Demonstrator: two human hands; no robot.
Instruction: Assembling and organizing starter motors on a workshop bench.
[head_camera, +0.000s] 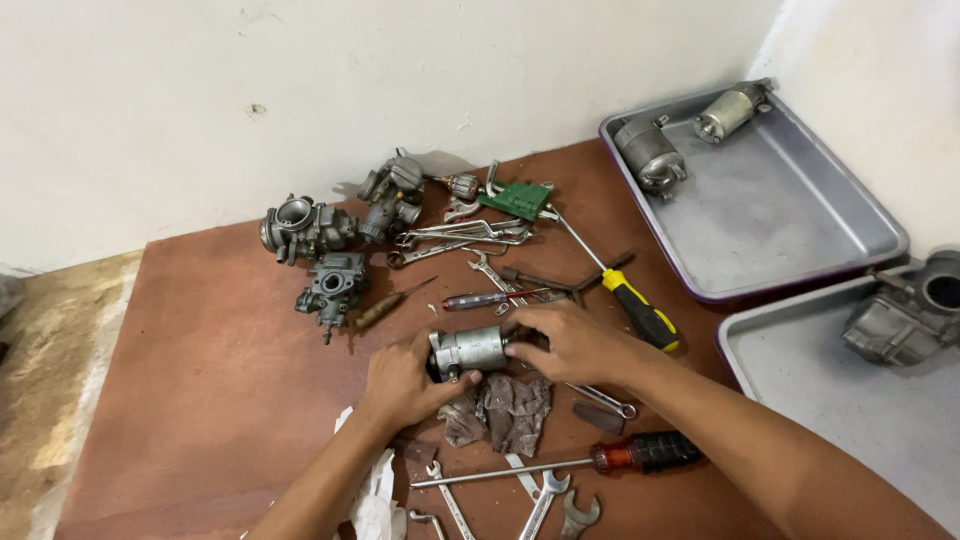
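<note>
Brown board (210, 400) lies on the floor against a white wall (300, 80). Two grey metal trays sit at its right: the far tray (790, 210) holds two cylindrical motors (650, 155), and the near tray (800, 370) holds a cast housing (905, 315).

Three carburettors (330, 250) are grouped at the board's far left. Beside them lie a loose spread of spanners (465, 235) and a small green circuit board (515, 199). A yellow-handled screwdriver (640, 310) lies just right of the hands; a red-handled screwdriver (640, 452) lies nearer the person, with more spanners (540, 500) below it. A grey rag (505, 410) lies under the hands, and white paper (375, 500) sits by the left forearm.

Small motor (468, 351), silver and cylindrical, is at board centre, held on its side just above the rag. Left hand (405, 385) grips its left end, fingers wrapped round. Right hand (570, 345) covers its right end, fingers closed on it.
</note>
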